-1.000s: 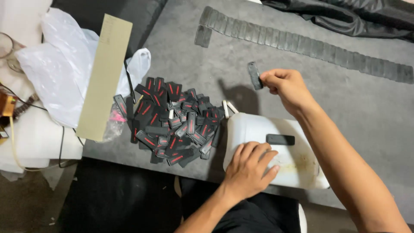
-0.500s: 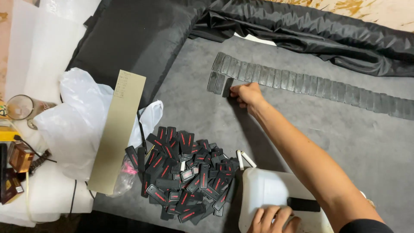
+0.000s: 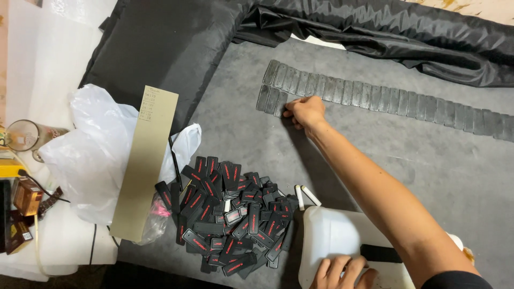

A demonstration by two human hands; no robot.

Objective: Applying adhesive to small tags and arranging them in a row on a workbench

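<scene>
While R hand places, flat grey tabs

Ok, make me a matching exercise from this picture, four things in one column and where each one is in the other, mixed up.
Things:
1. right hand
2. left hand
3. pile of black tags
4. tan card strip

Places:
A. resting on the white plastic jug at the bottom edge
B. lying across the clear plastic bag
C. at the left end of the short lower row of grey pieces
D. heaped on the grey mat, between strip and jug

Pairs: 1-C, 2-A, 3-D, 4-B
</scene>
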